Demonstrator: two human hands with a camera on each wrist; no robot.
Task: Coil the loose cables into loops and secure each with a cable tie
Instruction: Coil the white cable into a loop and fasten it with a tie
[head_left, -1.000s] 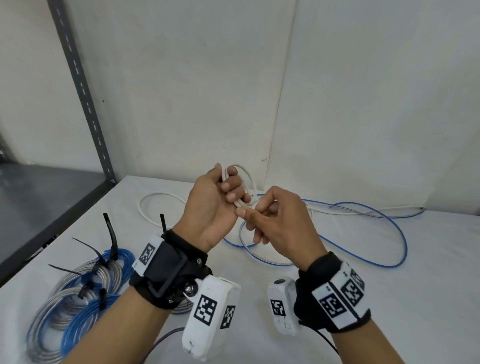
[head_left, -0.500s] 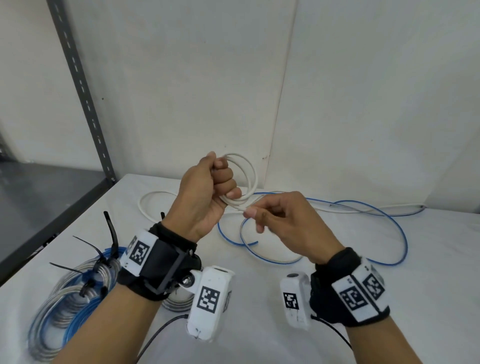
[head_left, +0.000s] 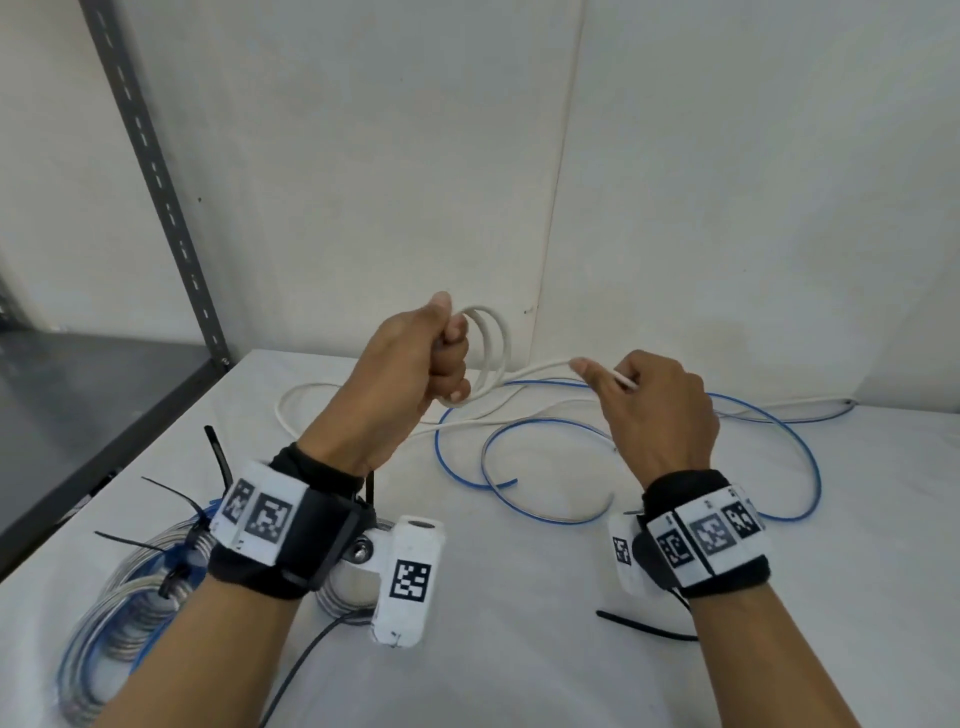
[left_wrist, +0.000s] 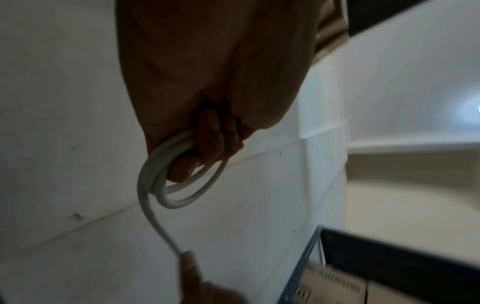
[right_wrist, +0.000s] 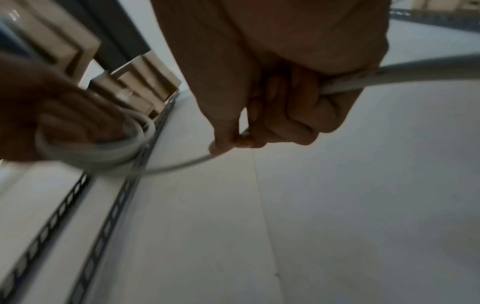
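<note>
the white surface (head_left: 519, 649) is matte and smooth, set into a corner of pale wall panels, with a dark slotted steel upright (head_left: 156, 182) at its left edge. on its near-left corner lie finished coils (head_left: 119, 597) of blue and silvery cable, glossy and round, each cinched with black ties whose thin tails stick up. a loose blue cable (head_left: 800, 457) sprawls in wide open curves across the back of the surface, not yet touched.

the white cable (head_left: 493, 353), round, smooth and fairly stiff, is the one in work. compared with half a second ago the two hands have drawn apart: the right hand (head_left: 660, 410) has slid out to the right along the free run, so a fresh straight length now spans between them. that reads as the feed for one more turn, so coiling looks only partly done, since much white cable trails on the surface behind.

the left hand (head_left: 405, 379) is raised, its fingers (left_wrist: 207, 139) curled tight round a small bundle of about two or three loops. the right hand's fingers (right_wrist: 285, 115) are curled round the free strand, thumb and forefinger pinching it where it leaves the fist.

a single loose black cable tie (head_left: 644, 626), thin and flat, waits on the surface just below the right wrist.
</note>
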